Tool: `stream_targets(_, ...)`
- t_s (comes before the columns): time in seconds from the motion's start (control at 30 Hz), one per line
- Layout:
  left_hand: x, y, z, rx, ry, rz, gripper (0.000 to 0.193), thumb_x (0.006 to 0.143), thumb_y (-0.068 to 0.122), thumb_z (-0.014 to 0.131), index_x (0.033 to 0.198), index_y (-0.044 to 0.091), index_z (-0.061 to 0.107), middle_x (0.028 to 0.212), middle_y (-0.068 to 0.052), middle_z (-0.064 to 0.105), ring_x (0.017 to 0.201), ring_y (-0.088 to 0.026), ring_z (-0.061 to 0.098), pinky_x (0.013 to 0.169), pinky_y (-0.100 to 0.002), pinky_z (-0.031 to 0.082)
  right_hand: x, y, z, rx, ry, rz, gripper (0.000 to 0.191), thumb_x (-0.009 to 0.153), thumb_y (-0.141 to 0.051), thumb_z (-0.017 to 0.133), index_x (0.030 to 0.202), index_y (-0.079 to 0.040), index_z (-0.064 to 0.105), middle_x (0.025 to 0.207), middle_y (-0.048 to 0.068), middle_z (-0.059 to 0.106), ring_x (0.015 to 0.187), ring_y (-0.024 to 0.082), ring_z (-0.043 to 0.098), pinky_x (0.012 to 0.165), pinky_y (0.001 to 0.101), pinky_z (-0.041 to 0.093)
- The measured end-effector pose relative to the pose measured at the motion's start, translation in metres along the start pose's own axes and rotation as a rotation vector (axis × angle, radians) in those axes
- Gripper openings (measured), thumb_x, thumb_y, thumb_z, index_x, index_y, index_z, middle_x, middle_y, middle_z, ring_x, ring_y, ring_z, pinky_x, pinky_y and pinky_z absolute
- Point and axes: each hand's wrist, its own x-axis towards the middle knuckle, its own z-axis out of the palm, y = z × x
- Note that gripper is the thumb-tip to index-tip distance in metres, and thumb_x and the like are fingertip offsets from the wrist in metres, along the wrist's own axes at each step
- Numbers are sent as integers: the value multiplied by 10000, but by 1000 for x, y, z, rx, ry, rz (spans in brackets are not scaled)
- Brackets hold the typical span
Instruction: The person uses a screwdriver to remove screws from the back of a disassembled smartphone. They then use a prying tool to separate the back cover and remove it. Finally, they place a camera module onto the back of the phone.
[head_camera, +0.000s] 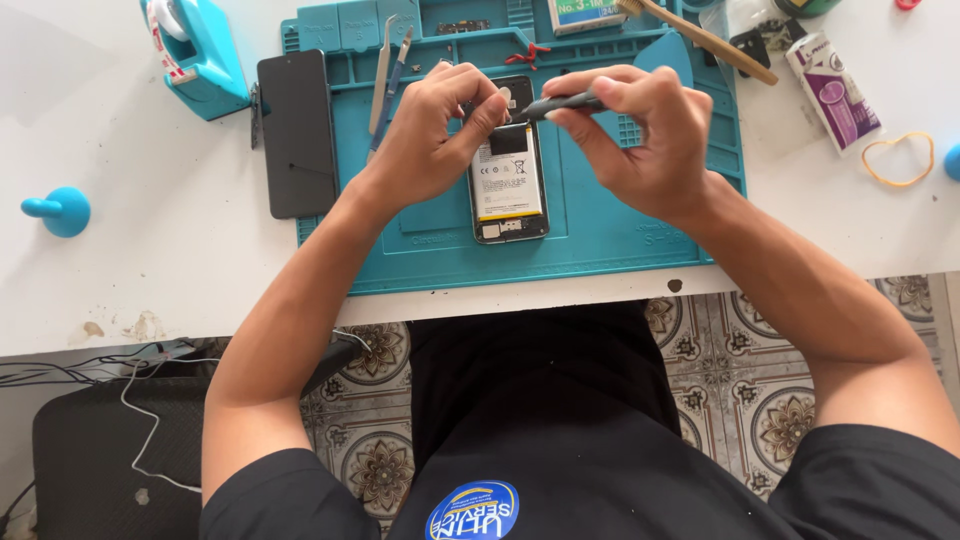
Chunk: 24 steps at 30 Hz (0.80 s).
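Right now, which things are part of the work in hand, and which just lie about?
In use: opened phone, dark tool, left hand, right hand, blue mat.
Lying about: tape dispenser, black panel, tweezers, brush, rubber band.

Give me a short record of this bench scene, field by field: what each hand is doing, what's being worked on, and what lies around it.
Left hand: left hand pinches at the top end of the opened phone
Right hand: right hand grips a dark slim tool, tip aimed at the phone's top end
Work piece: back off, battery showing, lying on the teal mat
Left of mat: black phone panel, tape dispenser
On mat: tweezers
Right side: brush, rubber band
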Motion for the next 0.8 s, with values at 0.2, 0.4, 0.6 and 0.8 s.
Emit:
stream_targets(0.2, 1, -12, 9, -190, 13, -82, 292, 1131, 257, 546, 960, 53, 665, 933, -19, 703, 892, -130, 577, 791, -303, 455, -4, -5, -2, -22, 58, 9, 362, 1074, 55, 750, 1059, -12, 395, 1147, 286, 737, 1001, 285, 790, 744, 273, 660)
stream_targets(0.4, 1, -24, 17, -389, -21, -161, 299, 1141, 279, 522, 988, 56, 649, 936, -10, 678, 893, -75, 593, 822, -252, 501, -7, -5, -3, -28, 61, -24, 359, 1062, 53, 743, 1037, -16, 392, 1137, 294, 732, 1032, 309, 791, 679, 256, 644)
stream_targets(0.6, 0, -28, 19, -332, -28, -122, 295, 1135, 283, 533, 999, 52, 655, 941, -20, 701, 903, -79, 612, 831, -255, 495, -8, -5, -4, -42, 53, -18, 377, 1004, 69, 762, 980, -15, 394, 1089, 312, 750, 847, 224, 789, 585, 243, 569)
stream_targets(0.8, 1, -30, 20, -350, -47, -133, 297, 1137, 286, 531, 998, 53, 653, 931, -16, 699, 897, -75, 612, 834, -255, 495, -10, -4, -2, -58, 56, -42, 360, 1027, 57, 756, 1007, -17, 404, 1106, 298, 735, 977, 300, 794, 634, 263, 625)
